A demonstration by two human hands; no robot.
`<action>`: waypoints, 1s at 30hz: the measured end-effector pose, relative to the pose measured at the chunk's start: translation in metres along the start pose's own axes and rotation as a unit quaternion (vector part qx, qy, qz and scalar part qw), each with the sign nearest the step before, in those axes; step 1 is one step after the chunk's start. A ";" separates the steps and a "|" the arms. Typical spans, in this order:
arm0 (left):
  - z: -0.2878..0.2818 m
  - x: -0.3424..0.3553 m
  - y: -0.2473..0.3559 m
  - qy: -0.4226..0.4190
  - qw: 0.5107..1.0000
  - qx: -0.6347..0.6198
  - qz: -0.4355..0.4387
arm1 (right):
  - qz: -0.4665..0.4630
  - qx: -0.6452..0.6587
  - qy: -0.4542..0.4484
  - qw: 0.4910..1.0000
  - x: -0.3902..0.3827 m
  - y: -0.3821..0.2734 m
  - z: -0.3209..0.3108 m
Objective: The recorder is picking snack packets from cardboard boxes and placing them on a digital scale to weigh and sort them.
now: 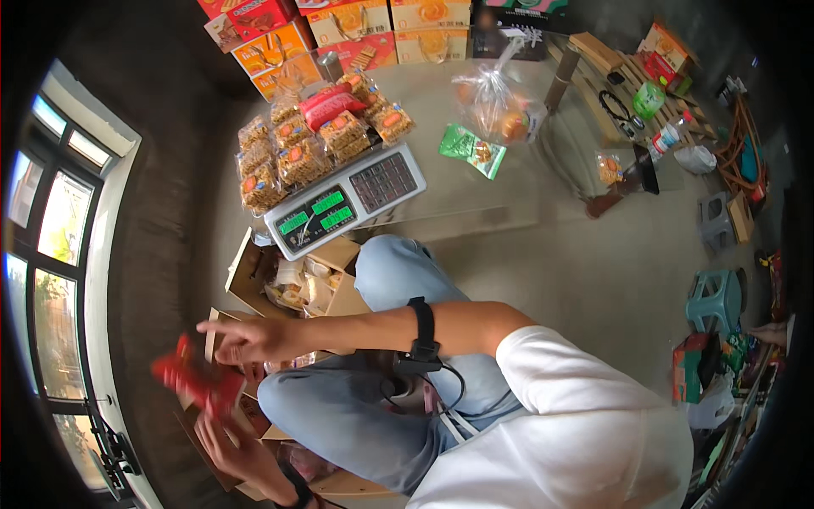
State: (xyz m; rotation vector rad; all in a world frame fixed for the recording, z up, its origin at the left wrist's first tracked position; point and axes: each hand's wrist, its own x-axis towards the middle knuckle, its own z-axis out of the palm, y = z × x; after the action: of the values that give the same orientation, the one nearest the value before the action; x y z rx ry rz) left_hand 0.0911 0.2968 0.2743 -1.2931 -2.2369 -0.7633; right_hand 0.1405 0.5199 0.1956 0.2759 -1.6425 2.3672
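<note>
At the lower left, my left hand [227, 450] is closed on a red packet [199, 377], which is smeared by motion. Just above it, my right hand [259, 339] reaches across my knees with its index finger stretched out and the other fingers partly bent. Its fingers come close to the packet; whether they touch it I cannot tell. Open cardboard boxes [246, 276] with wrapped snacks inside stand below and around both hands.
A glass table [458, 199] carries a digital scale [343, 199], stacked wrapped snack blocks [301, 157] topped by a red packet [331, 106], a green packet [473, 151] and a knotted clear bag [500, 93]. Gift boxes [348, 21] stand behind. A stool [716, 301] is at right.
</note>
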 end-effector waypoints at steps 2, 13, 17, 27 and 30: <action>0.030 0.041 0.030 -0.050 0.996 0.031 0.070 | 0.012 0.039 0.038 0.998 -0.005 -0.014 -0.012; 0.151 0.048 0.031 -0.187 0.921 -0.341 -0.012 | -0.116 -0.057 0.428 0.895 -0.067 -0.108 -0.130; 0.152 0.030 0.029 -0.151 0.903 -0.401 0.040 | -0.148 -0.655 0.491 0.555 -0.117 -0.189 -0.169; 0.139 0.037 0.043 -0.181 0.897 -0.378 0.139 | 0.201 -0.790 0.461 0.351 -0.137 -0.207 -0.214; 0.136 0.034 0.042 -0.180 0.900 -0.374 0.134 | 0.208 -0.789 0.462 0.347 -0.133 -0.193 -0.219</action>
State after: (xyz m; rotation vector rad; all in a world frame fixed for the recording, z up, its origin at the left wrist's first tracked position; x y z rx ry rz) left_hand 0.0985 0.4241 0.2034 -2.1989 -2.0010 -1.4521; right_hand 0.3232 0.7772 0.2527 -1.5491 -2.2221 -0.2610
